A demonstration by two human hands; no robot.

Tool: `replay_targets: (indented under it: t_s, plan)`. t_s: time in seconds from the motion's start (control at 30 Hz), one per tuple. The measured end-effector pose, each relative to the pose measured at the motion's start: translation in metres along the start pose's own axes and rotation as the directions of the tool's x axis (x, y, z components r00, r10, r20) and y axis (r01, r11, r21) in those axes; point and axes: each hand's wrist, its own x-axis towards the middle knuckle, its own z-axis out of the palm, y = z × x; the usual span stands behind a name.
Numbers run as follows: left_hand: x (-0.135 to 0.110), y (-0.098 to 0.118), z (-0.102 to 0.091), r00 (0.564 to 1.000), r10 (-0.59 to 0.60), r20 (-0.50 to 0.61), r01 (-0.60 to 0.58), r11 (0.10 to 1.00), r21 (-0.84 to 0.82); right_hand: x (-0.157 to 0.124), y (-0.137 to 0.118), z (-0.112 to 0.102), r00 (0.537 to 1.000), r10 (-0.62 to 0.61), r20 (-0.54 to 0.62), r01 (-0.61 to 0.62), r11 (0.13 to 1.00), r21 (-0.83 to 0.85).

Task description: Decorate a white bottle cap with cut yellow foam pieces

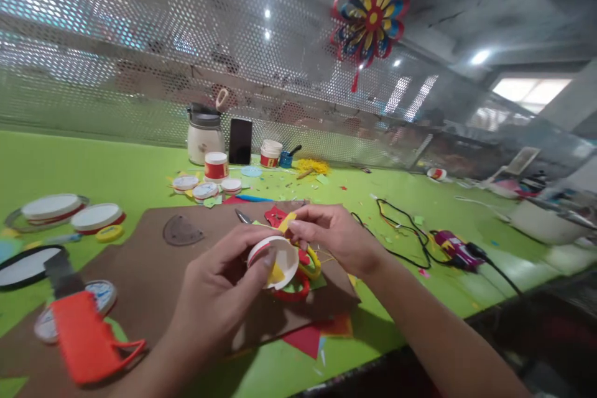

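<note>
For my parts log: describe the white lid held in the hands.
The white lid is a small round plastic-looking cap with a red rim, tilted so its hollow side faces the camera. A yellow scrap lies inside at its lower edge. The left hand grips it by the rim; the right hand pinches a yellow strip just above it.

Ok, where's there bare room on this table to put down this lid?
Bare green table lies far left, between the big lids and the mesh wall. The brown sheet is bare between the dark half-round piece and your left hand with the white lid. Crowded: around the jars, and below your right hand pinching the yellow strip.
</note>
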Motion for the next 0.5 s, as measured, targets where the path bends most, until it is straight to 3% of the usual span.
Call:
replay_targets:
  t_s: [0.2, 0.33, 0.5]
  plan:
    - [-0.001, 0.0, 0.001, 1.0, -0.013, 0.028, 0.013, 1.0, 0.005, 0.003, 0.004, 0.008, 0.996, 0.082, -0.032, -0.072, 0.969, 0.236]
    - [0.002, 0.0, 0.002, 0.978, -0.207, 0.016, 0.208, 0.974, -0.088, 0.004, 0.011, 0.005, 0.991, 0.027, -0.135, 0.003, 0.977, 0.215]
    - [0.009, -0.009, 0.007, 0.908, -0.419, 0.006, 0.403, 0.87, -0.283, -0.007, 0.017, 0.004, 0.96, -0.077, -0.268, 0.098, 0.993, 0.066]
